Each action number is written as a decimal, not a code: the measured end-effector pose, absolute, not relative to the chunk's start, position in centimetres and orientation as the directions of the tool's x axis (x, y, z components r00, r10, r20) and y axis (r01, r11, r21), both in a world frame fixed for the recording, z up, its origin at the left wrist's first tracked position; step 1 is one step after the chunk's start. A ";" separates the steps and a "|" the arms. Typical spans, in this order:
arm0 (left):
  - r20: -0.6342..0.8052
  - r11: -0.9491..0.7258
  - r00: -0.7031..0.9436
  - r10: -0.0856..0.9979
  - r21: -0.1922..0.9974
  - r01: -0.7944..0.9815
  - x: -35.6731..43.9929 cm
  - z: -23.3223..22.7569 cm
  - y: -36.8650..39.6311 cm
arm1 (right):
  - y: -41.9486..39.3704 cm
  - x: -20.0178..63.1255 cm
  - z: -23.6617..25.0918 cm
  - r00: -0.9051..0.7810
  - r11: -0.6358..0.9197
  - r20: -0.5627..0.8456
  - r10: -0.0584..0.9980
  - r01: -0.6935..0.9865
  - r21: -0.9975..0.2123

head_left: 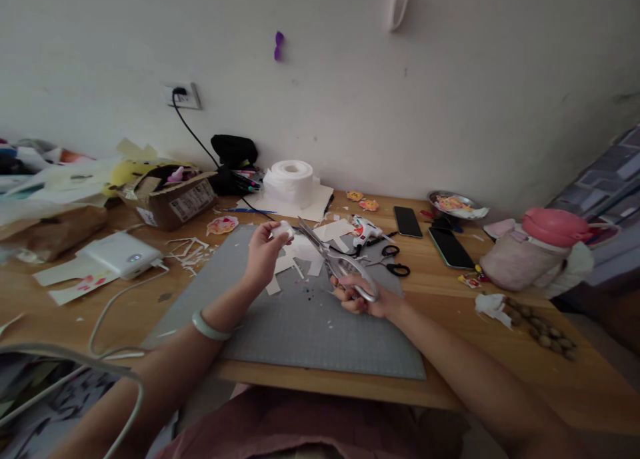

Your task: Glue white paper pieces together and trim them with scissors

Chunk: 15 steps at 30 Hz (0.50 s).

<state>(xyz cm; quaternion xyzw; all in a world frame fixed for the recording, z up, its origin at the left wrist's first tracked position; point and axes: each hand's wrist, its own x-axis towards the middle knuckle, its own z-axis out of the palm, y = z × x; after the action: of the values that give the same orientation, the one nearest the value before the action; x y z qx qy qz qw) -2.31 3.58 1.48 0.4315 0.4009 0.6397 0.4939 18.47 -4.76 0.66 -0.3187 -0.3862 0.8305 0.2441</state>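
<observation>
My left hand [265, 251] pinches a small wad of white tissue [283, 231] between thumb and fingers, above the grey cutting mat [300, 332]. In my right hand [363, 294] is a pair of large silver scissors [354, 269], gripped by the handles. Their blades point up and left, toward the tissue, but do not appear to touch it. Under and between my hands lie white card scraps [286, 260] on the mat. Beyond the right hand rest black-handled scissors [397, 270] and a white glue gun [367, 230].
A roll of white tissue [290, 182] stands at the back. To the left are a cardboard box [170, 196] and a white power bank [123, 254] with a cable. On the right are two phones [450, 247], a metal bowl [430, 198], a pink-lidded bottle [525, 256] and a string of brown beads [547, 332].
</observation>
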 end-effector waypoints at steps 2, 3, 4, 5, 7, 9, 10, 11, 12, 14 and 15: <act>0.162 -0.197 -0.144 0.976 0.941 -0.276 -2.3 1.4 3.6 | -4.5 18.6 0.3 -0.690 -0.618 -0.349 0.635 -0.181 -0.765; 0.165 -0.200 -0.147 0.975 0.942 -0.271 -2.3 1.4 3.7 | -4.3 18.7 0.1 -0.701 -0.633 -0.349 0.622 -0.188 -0.751; 0.169 -0.204 -0.151 0.974 0.942 -0.266 -2.3 1.3 3.7 | -4.2 18.9 -0.1 -0.715 -0.645 -0.345 0.609 -0.193 -0.739; 0.173 -0.210 -0.155 0.973 0.942 -0.262 -2.3 1.3 3.8 | -4.1 18.9 -0.4 -0.731 -0.655 -0.338 0.593 -0.194 -0.731; 0.187 -0.225 -0.163 0.969 0.940 -0.255 -2.3 1.2 3.8 | -3.9 19.1 -0.6 -0.761 -0.665 -0.318 0.566 -0.193 -0.721; 0.208 -0.247 -0.170 0.963 0.934 -0.260 -2.4 1.2 3.8 | -3.9 19.2 -0.7 -0.782 -0.669 -0.300 0.546 -0.193 -0.717; 0.220 -0.260 -0.171 0.960 0.928 -0.266 -2.4 1.2 3.8 | -4.0 19.2 -0.6 -0.790 -0.670 -0.293 0.539 -0.191 -0.717; 0.231 -0.271 -0.171 0.958 0.923 -0.273 -2.4 1.2 3.8 | -4.0 19.2 -0.5 -0.794 -0.667 -0.286 0.536 -0.191 -0.720; 0.241 -0.281 -0.172 0.955 0.918 -0.279 -2.4 1.2 3.8 | -4.1 19.2 -0.4 -0.798 -0.663 -0.278 0.535 -0.192 -0.724; 0.256 -0.296 -0.170 0.952 0.913 -0.282 -2.4 1.2 3.8 | -4.2 19.2 -0.3 -0.803 -0.651 -0.264 0.534 -0.192 -0.734; 0.262 -0.300 -0.167 0.951 0.913 -0.277 -2.4 1.2 3.7 | -4.2 19.2 -0.2 -0.805 -0.646 -0.258 0.535 -0.192 -0.738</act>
<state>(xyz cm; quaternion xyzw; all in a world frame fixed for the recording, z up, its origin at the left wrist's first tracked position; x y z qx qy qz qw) -2.37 3.75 1.20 0.4529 0.3718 0.6671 0.4600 19.18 -4.20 -0.22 -0.2338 -0.3659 0.8767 0.2073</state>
